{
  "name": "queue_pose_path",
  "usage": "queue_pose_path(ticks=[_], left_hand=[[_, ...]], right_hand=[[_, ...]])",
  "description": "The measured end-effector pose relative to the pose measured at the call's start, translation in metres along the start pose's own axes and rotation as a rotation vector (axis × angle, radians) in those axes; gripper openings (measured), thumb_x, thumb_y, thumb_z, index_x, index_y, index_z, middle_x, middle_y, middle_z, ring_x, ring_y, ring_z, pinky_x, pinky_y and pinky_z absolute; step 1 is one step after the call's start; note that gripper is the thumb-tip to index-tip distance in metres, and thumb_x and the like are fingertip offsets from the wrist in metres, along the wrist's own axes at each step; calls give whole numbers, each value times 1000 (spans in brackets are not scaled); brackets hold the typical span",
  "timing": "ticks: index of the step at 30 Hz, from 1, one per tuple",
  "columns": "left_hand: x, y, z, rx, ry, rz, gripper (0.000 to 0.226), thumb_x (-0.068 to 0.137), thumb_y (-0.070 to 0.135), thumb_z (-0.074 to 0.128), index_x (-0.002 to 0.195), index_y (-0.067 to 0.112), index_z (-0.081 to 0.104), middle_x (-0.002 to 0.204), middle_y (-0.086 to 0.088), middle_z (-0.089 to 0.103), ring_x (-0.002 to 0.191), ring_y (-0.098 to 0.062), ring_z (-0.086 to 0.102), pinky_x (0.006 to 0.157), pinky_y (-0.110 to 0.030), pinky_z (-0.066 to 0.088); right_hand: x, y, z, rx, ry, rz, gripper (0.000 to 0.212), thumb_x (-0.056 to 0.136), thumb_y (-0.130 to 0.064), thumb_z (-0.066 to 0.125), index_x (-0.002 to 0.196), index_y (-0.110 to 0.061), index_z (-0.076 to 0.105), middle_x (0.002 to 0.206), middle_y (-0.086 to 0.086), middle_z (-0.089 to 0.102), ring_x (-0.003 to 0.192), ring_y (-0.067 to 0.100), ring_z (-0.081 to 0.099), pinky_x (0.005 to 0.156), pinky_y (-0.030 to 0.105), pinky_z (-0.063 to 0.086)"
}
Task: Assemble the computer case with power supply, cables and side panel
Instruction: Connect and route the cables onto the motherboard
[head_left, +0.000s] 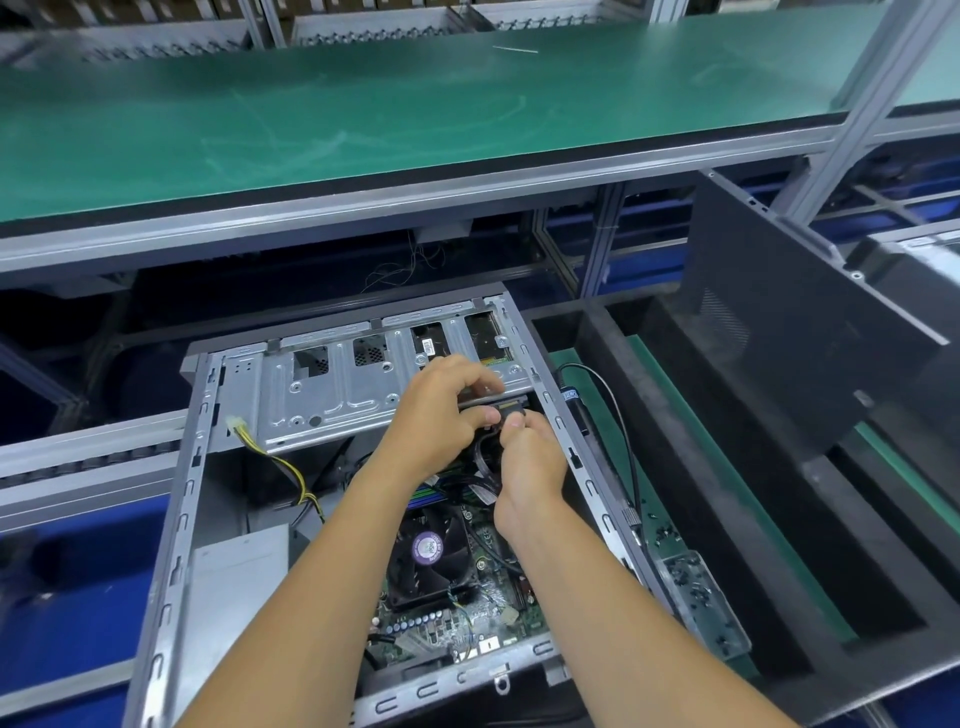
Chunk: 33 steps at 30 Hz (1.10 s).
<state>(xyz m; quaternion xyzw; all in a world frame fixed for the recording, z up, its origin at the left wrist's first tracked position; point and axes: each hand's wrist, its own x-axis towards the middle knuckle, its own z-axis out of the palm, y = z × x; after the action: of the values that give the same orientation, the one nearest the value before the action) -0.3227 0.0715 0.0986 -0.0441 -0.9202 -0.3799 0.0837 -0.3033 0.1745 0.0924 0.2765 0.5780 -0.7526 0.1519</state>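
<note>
step: seat plug (511, 406) at drive cage (332, 384) in case (171, 545) | left hand (436, 410) pinches plug | right hand (530, 462) grips cable (485, 460) | tip: square it, push straight, no forcing

case frame (171, 525): bare silver-grey metal
bench (311, 130): green mat, pale scuffs
loose cable (291, 467): yellow and black wires, white plug
fan sticker (427, 547): purple
motherboard (415, 629): dark green
side panel (779, 322): black
bins (644, 270): blue

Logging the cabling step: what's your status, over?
Both hands at drive cage: left hand grips black connector, right hand pinches its cable. Side panel off, leaning right. Yellow-black lead loose, clear of work.
</note>
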Motion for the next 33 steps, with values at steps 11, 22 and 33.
queue_pose_path(ticks=[11,22,33], left_hand=[[0,-1,-3,-21,-21,-27,24,79,3,73,93,23,71,88,16,60,90,-7,54,80,-19,42],[0,0,-4,-9,-5,-32,24,80,-1,72,93,19,73,89,10,64,88,-5,55,74,-2,35],[-2,0,-3,-27,12,-27,21,81,2,72,94,19,74,91,13,64,89,2,55,76,0,36]], right_hand=[[0,-1,1,114,-16,155,19,107,-25,44,102,-13,58,54,-6,22,50,10,19,109,50,39],[8,2,-2,73,1,78,21,105,-20,48,87,-14,54,62,-5,37,57,11,32,64,26,40],[13,6,-3,114,14,68,23,104,-21,52,125,-15,61,85,-3,50,73,9,44,78,29,41]])
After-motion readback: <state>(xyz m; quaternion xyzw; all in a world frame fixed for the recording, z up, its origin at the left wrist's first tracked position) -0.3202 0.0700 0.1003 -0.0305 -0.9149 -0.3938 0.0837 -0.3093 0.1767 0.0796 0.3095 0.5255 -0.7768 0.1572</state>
